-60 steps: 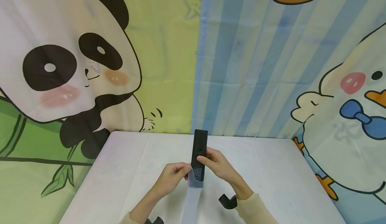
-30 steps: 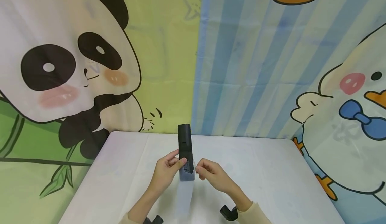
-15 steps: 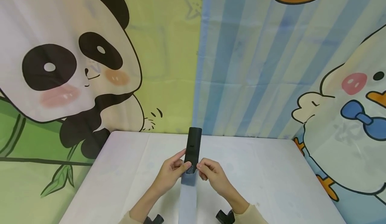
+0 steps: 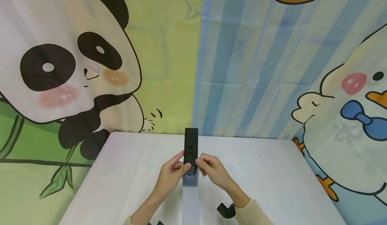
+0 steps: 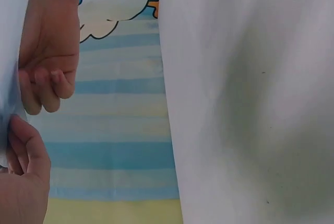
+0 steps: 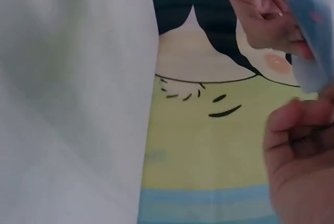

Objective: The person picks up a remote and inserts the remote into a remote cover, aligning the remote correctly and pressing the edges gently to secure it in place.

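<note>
Upright above the table stands a long black remote control (image 4: 191, 144), its back and printed label towards me. Its lower end sits inside a translucent plastic sleeve (image 4: 190, 204), which hangs down towards the near side. My left hand (image 4: 170, 174) grips the remote and sleeve from the left, thumb across the front near the label. At the opposite edge my right hand (image 4: 214, 171) pinches the sleeve's mouth between thumb and index finger. In the right wrist view the pale sleeve (image 6: 313, 20) rises between both hands; the remote is mostly hidden there.
A white-covered table (image 4: 257, 171) lies under the hands. Behind it hangs a printed curtain with a panda (image 4: 112, 60) and blue stripes. A black wrist device (image 4: 226, 211) shows at the right sleeve cuff.
Two seconds ago the right hand gripped the remote and the left pinched the sleeve; these roles have swapped. Since then the remote shifted left, then back slightly right, and now stands straighter.
</note>
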Demonstrator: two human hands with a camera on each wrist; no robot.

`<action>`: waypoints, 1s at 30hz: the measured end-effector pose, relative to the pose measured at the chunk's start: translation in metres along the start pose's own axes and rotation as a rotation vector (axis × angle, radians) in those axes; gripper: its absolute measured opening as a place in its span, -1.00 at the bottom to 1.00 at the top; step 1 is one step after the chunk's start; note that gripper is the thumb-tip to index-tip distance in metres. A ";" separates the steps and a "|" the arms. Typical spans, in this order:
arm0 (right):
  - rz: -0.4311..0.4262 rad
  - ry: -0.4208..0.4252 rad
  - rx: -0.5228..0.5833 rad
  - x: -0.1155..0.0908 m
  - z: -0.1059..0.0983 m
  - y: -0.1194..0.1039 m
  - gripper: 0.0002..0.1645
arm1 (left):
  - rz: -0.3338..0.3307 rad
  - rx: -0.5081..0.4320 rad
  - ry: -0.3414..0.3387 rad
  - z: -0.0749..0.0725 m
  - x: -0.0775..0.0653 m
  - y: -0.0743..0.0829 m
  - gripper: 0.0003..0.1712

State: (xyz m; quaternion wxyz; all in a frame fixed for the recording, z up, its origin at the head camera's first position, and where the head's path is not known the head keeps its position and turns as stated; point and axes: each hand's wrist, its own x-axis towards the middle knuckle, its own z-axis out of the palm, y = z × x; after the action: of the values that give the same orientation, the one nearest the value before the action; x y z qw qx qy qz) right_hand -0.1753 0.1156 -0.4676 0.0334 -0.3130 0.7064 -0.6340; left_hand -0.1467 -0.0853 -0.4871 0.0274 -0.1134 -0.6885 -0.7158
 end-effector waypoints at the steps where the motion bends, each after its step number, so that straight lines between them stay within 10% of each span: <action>1: 0.020 0.017 -0.029 0.001 -0.001 -0.002 -0.80 | 0.016 0.012 0.006 0.001 -0.001 0.000 -0.33; 8: 0.145 0.138 -0.043 0.010 0.002 -0.033 -0.88 | 0.018 0.095 -0.039 0.007 -0.001 0.000 -0.34; 18: 0.127 0.252 -0.031 0.012 -0.007 -0.007 -0.87 | -0.121 -0.066 -0.181 -0.007 -0.005 -0.011 -0.62; 30: 0.209 0.101 0.031 0.012 -0.011 -0.007 -0.83 | -0.070 -0.114 -0.223 -0.003 -0.006 -0.009 -0.64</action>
State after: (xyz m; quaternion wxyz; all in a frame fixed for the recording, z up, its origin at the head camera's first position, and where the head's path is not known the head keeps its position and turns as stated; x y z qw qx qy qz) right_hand -0.1867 0.1199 -0.4548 0.0686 -0.2047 0.7262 -0.6527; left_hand -0.1428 -0.0885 -0.4969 -0.0807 -0.1697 -0.6490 -0.7372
